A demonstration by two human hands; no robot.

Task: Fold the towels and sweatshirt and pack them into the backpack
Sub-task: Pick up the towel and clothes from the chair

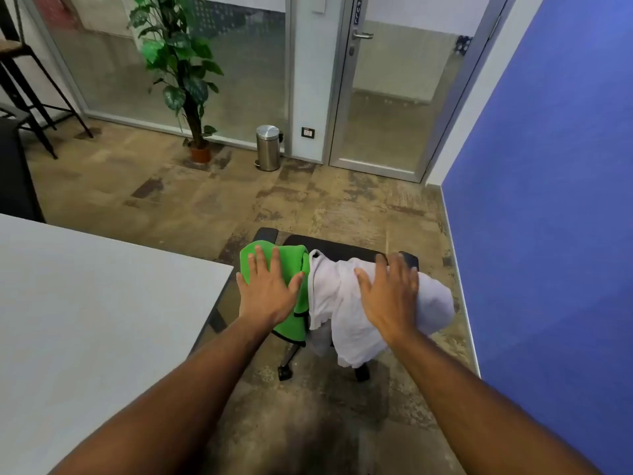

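Cloths are being reached for first: flat, spread fingers of the left hand (267, 293) are laid on the green towel (294, 269) and those of the right hand (390, 296) on the white towel (334, 296), both draped over a chair (342, 250), so a grab and a lift to the worktop (85, 303) are likely needed next.

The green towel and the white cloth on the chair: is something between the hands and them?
Nothing visible. The left hand lies spread on the green towel, the right hand on the white cloth, both draped over the chair. No backpack is in view.
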